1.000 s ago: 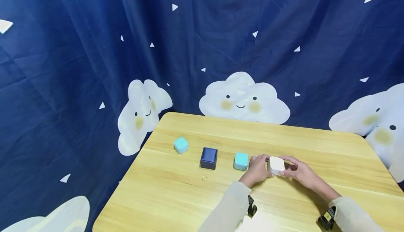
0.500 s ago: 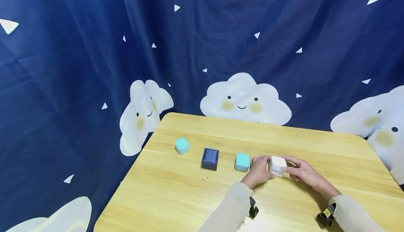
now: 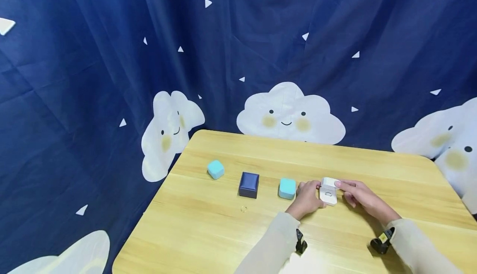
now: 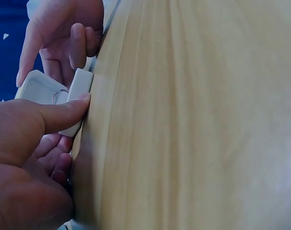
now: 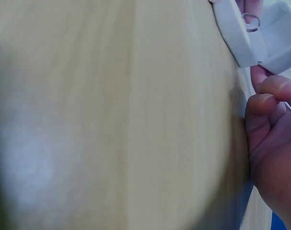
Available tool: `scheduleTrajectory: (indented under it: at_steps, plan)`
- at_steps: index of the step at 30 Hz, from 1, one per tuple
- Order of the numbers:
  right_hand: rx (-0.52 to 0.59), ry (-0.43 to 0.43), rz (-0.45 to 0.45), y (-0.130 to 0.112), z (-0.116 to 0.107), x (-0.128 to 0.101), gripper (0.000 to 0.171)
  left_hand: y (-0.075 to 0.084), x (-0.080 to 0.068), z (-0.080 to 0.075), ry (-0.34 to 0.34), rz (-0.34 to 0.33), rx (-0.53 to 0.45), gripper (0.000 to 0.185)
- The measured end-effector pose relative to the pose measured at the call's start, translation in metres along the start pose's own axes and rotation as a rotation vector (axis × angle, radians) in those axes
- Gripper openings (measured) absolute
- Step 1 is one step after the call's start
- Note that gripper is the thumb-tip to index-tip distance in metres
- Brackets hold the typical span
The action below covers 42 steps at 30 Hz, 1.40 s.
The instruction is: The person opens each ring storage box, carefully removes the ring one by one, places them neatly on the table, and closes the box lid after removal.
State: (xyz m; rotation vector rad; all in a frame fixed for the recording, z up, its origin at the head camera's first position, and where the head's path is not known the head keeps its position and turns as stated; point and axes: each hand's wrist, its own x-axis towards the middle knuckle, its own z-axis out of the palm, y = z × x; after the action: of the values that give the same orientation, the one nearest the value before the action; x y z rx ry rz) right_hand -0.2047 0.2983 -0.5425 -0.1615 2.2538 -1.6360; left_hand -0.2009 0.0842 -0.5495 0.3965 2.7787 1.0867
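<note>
A small white ring box (image 3: 328, 191) stands open on the wooden table (image 3: 231, 232), with a ring (image 3: 328, 193) showing inside. My left hand (image 3: 307, 197) pinches its base from the left; in the left wrist view the thumb (image 4: 59, 115) presses the base (image 4: 78, 91). My right hand (image 3: 355, 193) holds the raised lid (image 4: 38, 88) from the right, its index finger lying along the lid's back. In the right wrist view the open box (image 5: 241, 33) and ring (image 5: 251, 21) sit just beyond my right hand's curled fingers (image 5: 272, 139).
A turquoise box (image 3: 287, 188) sits just left of my left hand, with a navy box (image 3: 249, 184) and a second turquoise box (image 3: 215, 169) further left. A small clear ring (image 3: 243, 209) lies in front of the navy box. A blue cloud curtain (image 3: 238, 58) hangs behind.
The white box was closed between both hands; its lid now stands raised and the ring inside shows. Both hands have stayed at the box.
</note>
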Motion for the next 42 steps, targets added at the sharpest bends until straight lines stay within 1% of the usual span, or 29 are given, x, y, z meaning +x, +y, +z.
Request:
scheduleTrajectory:
  at_steps: [5, 7, 9, 11, 13, 16, 17, 20, 23, 26, 29, 36, 39, 42]
  plan:
    - [0.011, 0.019, 0.040, -0.004, -0.001, 0.001, 0.055, 0.001, 0.001, 0.001, -0.004, -0.007, -0.011, 0.065]
    - [-0.001, 0.045, 0.049, -0.006, 0.000, 0.001, 0.058, 0.001, 0.001, 0.000, -0.002, -0.007, -0.009, 0.065]
    - [-0.023, 0.091, 0.052, -0.008, 0.002, -0.001, 0.064, 0.001, 0.002, 0.000, 0.002, -0.006, -0.008, 0.065]
    - [-0.059, 0.172, 0.048, -0.010, 0.006, -0.005, 0.069, 0.001, 0.002, -0.001, 0.000, -0.006, -0.004, 0.066]
    - [-0.094, 0.267, 0.029, -0.012, 0.011, -0.010, 0.069, 0.001, 0.003, -0.002, -0.002, -0.007, -0.006, 0.066]
    - [-0.137, 0.407, -0.016, -0.015, 0.020, -0.019, 0.061, 0.001, 0.003, -0.002, 0.000, -0.005, -0.002, 0.066]
    - [-0.145, 0.442, -0.033, -0.016, 0.023, -0.022, 0.058, 0.001, 0.003, -0.002, 0.001, -0.005, -0.002, 0.065]
    - [-0.182, 0.521, -0.072, -0.016, 0.033, -0.030, 0.047, 0.001, 0.003, -0.002, 0.007, 0.001, 0.007, 0.065]
    - [-0.213, 0.572, -0.097, -0.016, 0.043, -0.035, 0.040, 0.001, 0.004, -0.001, 0.004, 0.005, 0.017, 0.065]
    - [-0.234, 0.604, -0.122, -0.013, 0.050, -0.036, 0.035, 0.000, 0.003, -0.001, 0.002, 0.000, 0.016, 0.066]
    - [-0.247, 0.614, -0.139, -0.011, 0.055, -0.036, 0.030, 0.001, 0.001, -0.002, -0.001, -0.004, 0.006, 0.067]
    - [-0.316, 0.583, -0.194, -0.009, 0.063, -0.030, 0.021, 0.000, 0.002, -0.002, -0.007, -0.002, -0.003, 0.064]
    - [-0.331, 0.572, -0.191, -0.009, 0.066, -0.028, 0.020, 0.000, 0.002, -0.001, -0.008, 0.001, 0.000, 0.065]
    - [-0.352, 0.553, -0.163, -0.009, 0.069, -0.027, 0.022, 0.000, 0.000, -0.001, -0.006, -0.001, 0.006, 0.065]
